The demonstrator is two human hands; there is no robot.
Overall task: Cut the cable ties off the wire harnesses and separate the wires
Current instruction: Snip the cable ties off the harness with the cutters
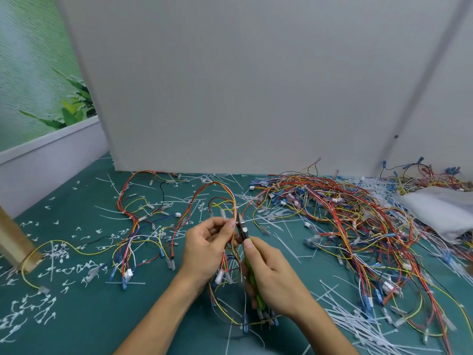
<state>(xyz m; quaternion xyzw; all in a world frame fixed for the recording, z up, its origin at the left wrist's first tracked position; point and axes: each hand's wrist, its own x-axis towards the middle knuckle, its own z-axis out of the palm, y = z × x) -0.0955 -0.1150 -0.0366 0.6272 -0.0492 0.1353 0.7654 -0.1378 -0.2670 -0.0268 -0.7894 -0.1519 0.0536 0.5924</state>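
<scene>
**A:** Entry one, nearest item?

**B:** Right hand (271,278). Its fingers are wrapped round the green handles of the cutters (243,230), with the thumb laid along the top. The dark jaws point up and away, toward the wires.

**A:** Entry two?

**B:** Left hand (204,249). The thumb and fingertips pinch the harness (231,201) just beside the cutter tip. From the pinch the bundle loops up and away. Its plug ends hang down between the two wrists.

**A:** The tie itself?

**B:** A small white cable tie (236,207) shows on the bundle just above the jaws. It is too small to tell whether the jaws are round it yet.

**A:** Step in hand?

**B:** By judgement, snipping a tie on the held harness. Its wires lie bunched together and are not yet parted.

**A:** What does the next move call for?

**B:** Probably the blade goes under the tie alone, clear of the insulation, followed by one firm squeeze. Then the left fingers fan the freed wires apart.

**A:** Surroundings, working outward?

**B:**
- The green mat (89,329) lies under everything.
- To the left, a second harness (130,219) lies flat.
- Further left are snipped tie ends (38,311), curled and scattered.
- To the right is a large tangled heap of wires (345,213).
- Long white ties (358,321) lie strewn near the right forearm.
- Behind, a white board (230,85) stands upright.
</scene>
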